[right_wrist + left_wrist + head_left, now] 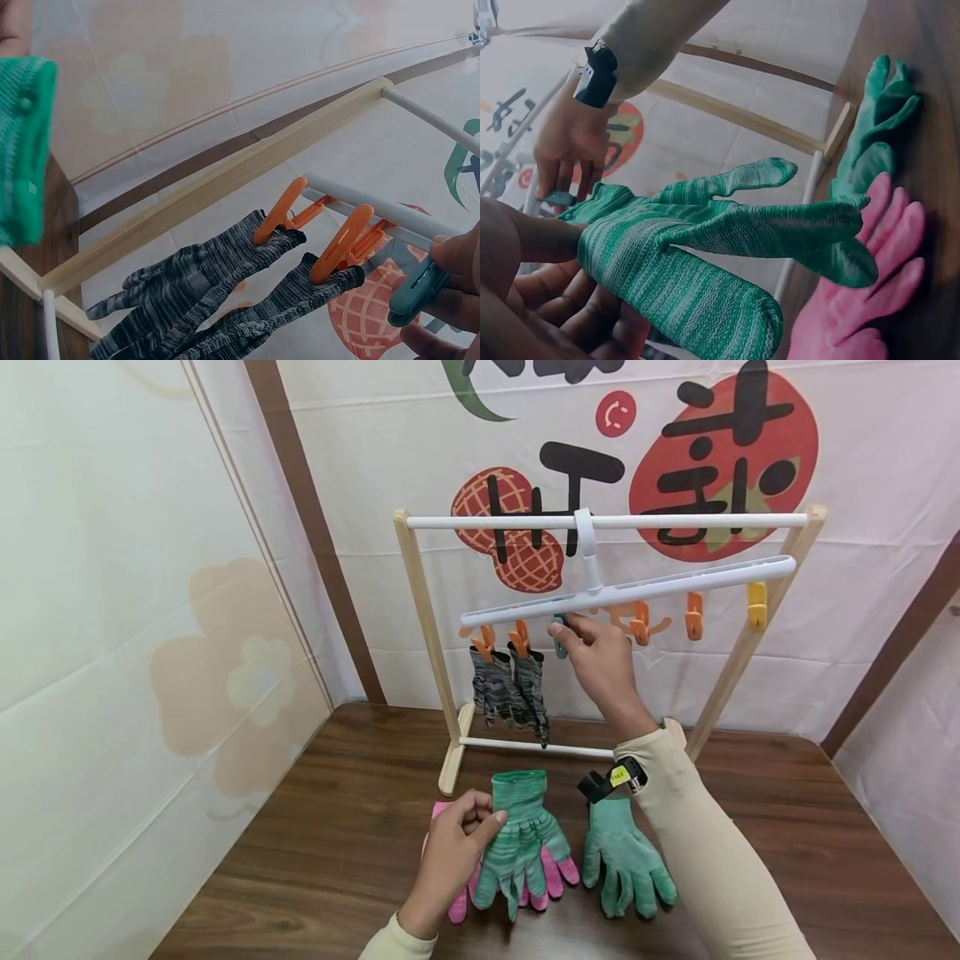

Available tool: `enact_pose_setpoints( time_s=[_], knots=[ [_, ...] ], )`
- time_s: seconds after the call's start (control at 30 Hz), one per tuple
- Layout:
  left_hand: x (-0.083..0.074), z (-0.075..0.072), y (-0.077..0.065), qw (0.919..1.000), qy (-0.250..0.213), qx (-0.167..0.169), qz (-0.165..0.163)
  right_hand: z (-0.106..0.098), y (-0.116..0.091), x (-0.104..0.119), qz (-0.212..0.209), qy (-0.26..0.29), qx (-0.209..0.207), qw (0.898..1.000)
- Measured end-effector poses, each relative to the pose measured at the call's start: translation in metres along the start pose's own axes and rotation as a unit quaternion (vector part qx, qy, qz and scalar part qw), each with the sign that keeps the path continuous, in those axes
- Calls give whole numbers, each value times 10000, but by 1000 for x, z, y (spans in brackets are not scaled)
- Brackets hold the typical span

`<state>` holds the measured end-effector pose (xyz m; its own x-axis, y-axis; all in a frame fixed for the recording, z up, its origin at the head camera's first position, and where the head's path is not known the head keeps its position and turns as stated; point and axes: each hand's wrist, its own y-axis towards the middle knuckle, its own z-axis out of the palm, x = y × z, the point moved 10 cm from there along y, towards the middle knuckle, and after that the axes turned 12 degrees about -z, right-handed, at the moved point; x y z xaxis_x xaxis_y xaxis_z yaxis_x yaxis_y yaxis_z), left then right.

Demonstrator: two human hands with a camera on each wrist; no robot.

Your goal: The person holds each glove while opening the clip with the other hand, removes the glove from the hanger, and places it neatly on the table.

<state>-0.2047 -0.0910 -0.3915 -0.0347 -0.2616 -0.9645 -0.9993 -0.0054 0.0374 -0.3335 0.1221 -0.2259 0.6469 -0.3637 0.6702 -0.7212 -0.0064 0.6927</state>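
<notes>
My left hand [452,853] pinches a green striped knit glove [519,835] near its cuff, raised over a pink glove [558,872]. In the left wrist view the green glove [705,232] hangs with its fingers pointing away from the hand. Up at the white hanger [630,592], my right hand [603,664] holds a teal clothespin [417,291] between thumb and fingers. Left of it, two orange clothespins [341,244] grip a pair of grey-black gloves [495,685]. A second green glove [626,860] lies on the table below the right forearm.
The hanger hooks over the top bar of a wooden rack [423,627] standing on the brown table [300,860]. Farther right on the hanger are orange clothespins [694,615] and a yellow clothespin [757,607]. A printed cloth [360,468] hangs behind.
</notes>
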Motion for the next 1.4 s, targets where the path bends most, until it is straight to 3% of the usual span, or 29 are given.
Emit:
enact_pose_setpoints(
  time_s=[0.27,0.57,0.9,1.07,1.23,1.4],
  knots=[
    [15,-3,-14,9980,-555,107,-267,-2,0,2,36,3,-21,10000],
    [38,-1,-30,9936,-798,322,-730,-2,-3,0,115,39,-12,9999],
    [63,-6,-42,9891,-825,403,-1151,-2,-4,1,105,73,-21,9999],
    [73,-6,-47,9883,-601,526,-1297,-2,-4,0,48,117,-9,9999],
    [85,-3,-51,9828,-401,874,-1576,-3,-5,0,84,49,-28,9999],
    [95,-2,-55,9748,-543,1184,-1813,-3,-6,0,119,43,-28,9999]
  ],
)
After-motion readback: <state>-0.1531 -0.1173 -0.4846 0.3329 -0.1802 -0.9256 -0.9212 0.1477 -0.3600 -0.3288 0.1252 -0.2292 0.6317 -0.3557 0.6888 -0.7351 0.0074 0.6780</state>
